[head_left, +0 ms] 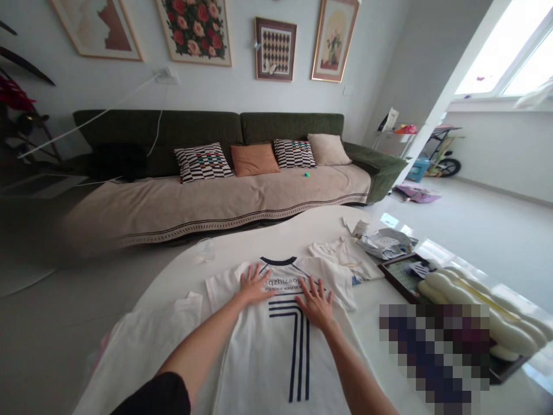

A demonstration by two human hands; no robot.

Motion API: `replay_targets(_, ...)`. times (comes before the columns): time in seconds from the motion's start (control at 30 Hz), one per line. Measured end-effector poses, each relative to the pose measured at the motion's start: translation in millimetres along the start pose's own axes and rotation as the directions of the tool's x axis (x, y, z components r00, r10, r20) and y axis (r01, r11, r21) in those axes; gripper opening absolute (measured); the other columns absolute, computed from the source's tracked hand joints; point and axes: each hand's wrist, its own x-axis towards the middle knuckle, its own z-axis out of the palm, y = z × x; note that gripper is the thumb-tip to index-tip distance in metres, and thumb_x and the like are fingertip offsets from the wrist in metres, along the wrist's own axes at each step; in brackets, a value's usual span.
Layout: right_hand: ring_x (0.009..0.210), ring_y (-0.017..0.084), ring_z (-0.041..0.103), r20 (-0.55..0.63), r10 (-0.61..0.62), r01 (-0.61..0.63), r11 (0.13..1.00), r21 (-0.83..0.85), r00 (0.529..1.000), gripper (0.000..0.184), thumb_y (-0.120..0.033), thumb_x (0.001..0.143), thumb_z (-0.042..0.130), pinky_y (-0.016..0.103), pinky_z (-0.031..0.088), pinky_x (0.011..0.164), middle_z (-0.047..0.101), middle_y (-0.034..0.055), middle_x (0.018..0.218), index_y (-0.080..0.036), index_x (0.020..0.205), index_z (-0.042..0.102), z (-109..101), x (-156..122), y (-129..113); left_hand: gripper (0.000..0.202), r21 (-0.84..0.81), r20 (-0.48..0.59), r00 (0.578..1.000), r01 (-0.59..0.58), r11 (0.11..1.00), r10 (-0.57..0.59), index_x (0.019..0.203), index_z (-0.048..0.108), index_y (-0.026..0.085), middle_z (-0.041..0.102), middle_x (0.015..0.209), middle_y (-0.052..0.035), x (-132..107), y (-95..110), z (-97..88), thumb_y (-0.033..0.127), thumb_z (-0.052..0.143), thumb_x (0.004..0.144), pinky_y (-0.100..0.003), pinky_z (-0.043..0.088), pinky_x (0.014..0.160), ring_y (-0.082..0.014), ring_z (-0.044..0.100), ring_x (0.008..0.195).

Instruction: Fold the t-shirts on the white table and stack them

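A white jersey [268, 351] with a navy collar, lettering and a striped number 7 lies spread flat on the white table [242, 239]. My left hand [254, 285] rests flat on its upper part, fingers spread, just below the collar. My right hand [317, 302] lies flat beside it on the right shoulder area, fingers also apart. Neither hand holds anything.
Another white garment [138, 346] lies at the jersey's left, a folded white one [345, 259] at its right. Papers [386, 242], a dark tray [404, 276] and white moulded pieces [484, 305] occupy the table's right. A clear cup [205, 249] stands near the far edge. A green sofa [224, 167] sits beyond.
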Motion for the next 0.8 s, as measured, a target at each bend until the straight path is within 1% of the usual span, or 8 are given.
replay_targets(0.07, 0.132, 0.029, 0.004, -0.002, 0.01, -0.01, 1.0, -0.003, 1.0, 0.059, -0.044, 0.086, 0.035, 0.058, 0.011, 0.099, 0.011, 0.0073, 0.146, -0.026, 0.138, 0.015, -13, -3, -9, 0.077, -0.02, 0.062, 0.998, -0.01, 1.0, 0.011, 0.137, 0.018, 0.033, 0.012, 0.146, -0.0076, 5, -2, -18.9, 0.064, 0.043, 0.072, -0.057, 0.02, 0.096, -0.0374, 0.009, 0.131)
replay_targets(0.17, 0.133, 0.027, 0.0, -0.037, -0.068, 0.069, 0.997, 0.036, 0.997, 0.064, -0.041, 0.086, 0.036, 0.054, 0.008, 0.102, 0.003, 0.0087, 0.146, -0.018, 0.14, 0.011, -12, -37, -43, 0.064, -0.005, -0.063, 0.998, -0.031, 1.0, 0.031, 0.139, 0.015, 0.027, 0.009, 0.147, -0.0079, -9, -14, -24.7, 0.052, 0.032, 0.083, -0.051, 0.018, 0.101, -0.0316, 0.004, 0.132)
replay_targets(0.3, 0.132, 0.029, 0.003, 0.044, -0.345, 0.326, 0.915, 0.238, 0.938, 0.071, -0.044, 0.082, 0.042, 0.057, 0.012, 0.101, 0.0, 0.0021, 0.144, -0.027, 0.139, 0.005, 33, -122, -97, 0.057, 0.059, -0.163, 0.986, -0.03, 0.998, 0.04, 0.137, 0.022, 0.027, 0.011, 0.147, -0.0061, -55, -37, 11.8, 0.046, 0.033, 0.084, -0.051, 0.015, 0.102, -0.0291, 0.003, 0.133)
replay_targets(0.37, 0.131, 0.031, 0.005, 0.136, -0.393, 0.343, 0.894, 0.287, 0.91, 0.07, -0.042, 0.08, 0.045, 0.062, 0.011, 0.099, 0.002, -0.0013, 0.144, -0.035, 0.137, 0.004, 55, -160, -111, 0.057, 0.057, -0.141, 0.99, 0.022, 0.998, -0.014, 0.137, 0.023, 0.03, 0.01, 0.147, -0.0049, -72, -45, 28.6, 0.049, 0.033, 0.084, -0.052, 0.013, 0.102, -0.0296, 0.003, 0.133)
replay_targets(0.47, 0.131, 0.031, 0.005, 0.159, -0.344, 0.287, 0.91, 0.298, 0.925, 0.064, -0.038, 0.083, 0.041, 0.062, 0.01, 0.099, 0.004, -0.0039, 0.143, -0.039, 0.136, 0.006, 66, -194, -109, 0.064, 0.031, -0.052, 0.997, 0.05, 0.998, -0.048, 0.136, 0.024, 0.032, 0.009, 0.147, -0.0044, -80, -48, 27.6, 0.057, 0.038, 0.079, -0.052, 0.014, 0.102, -0.0318, 0.004, 0.133)
replay_targets(0.57, 0.131, 0.03, 0.008, 0.169, -0.334, 0.27, 0.91, 0.316, 0.927, 0.062, -0.039, 0.082, 0.042, 0.061, 0.012, 0.099, 0.009, -0.0036, 0.144, -0.04, 0.135, 0.011, 55, -208, -90, 0.068, 0.012, 0.07, 0.998, -0.011, 1.0, 0.011, 0.13, 0.038, 0.031, 0.028, 0.142, -0.0039, -74, -52, 1.9, 0.056, 0.054, 0.069, -0.04, 0.026, 0.101, -0.0287, 0.021, 0.13)
replay_targets(0.67, 0.13, 0.033, 0.014, 0.207, -0.311, 0.24, 0.92, 0.31, 0.928, 0.064, -0.036, 0.076, 0.051, 0.063, 0.014, 0.097, 0.018, 0.0007, 0.143, -0.037, 0.134, 0.024, 41, -219, -78, 0.051, 0.038, 0.016, 1.0, 0.005, 0.999, -0.005, 0.126, 0.042, 0.025, 0.04, 0.135, -0.0053, -67, -66, -22.6, 0.041, 0.049, 0.078, -0.03, 0.031, 0.098, -0.0211, 0.036, 0.124)
replay_targets(0.8, 0.117, 0.03, 0.041, 0.125, -0.205, 0.161, 0.942, 0.295, 0.971, 0.049, -0.027, 0.074, 0.055, 0.05, 0.03, 0.095, 0.049, 0.0113, 0.126, -0.023, 0.122, 0.048, 31, -235, -97, 0.043, 0.071, -0.061, 0.985, 0.166, 0.983, -0.162, 0.119, 0.047, 0.014, 0.049, 0.124, -0.0158, -67, -92, -29.0, 0.027, 0.049, 0.078, -0.035, 0.038, 0.09, -0.0263, 0.046, 0.114)
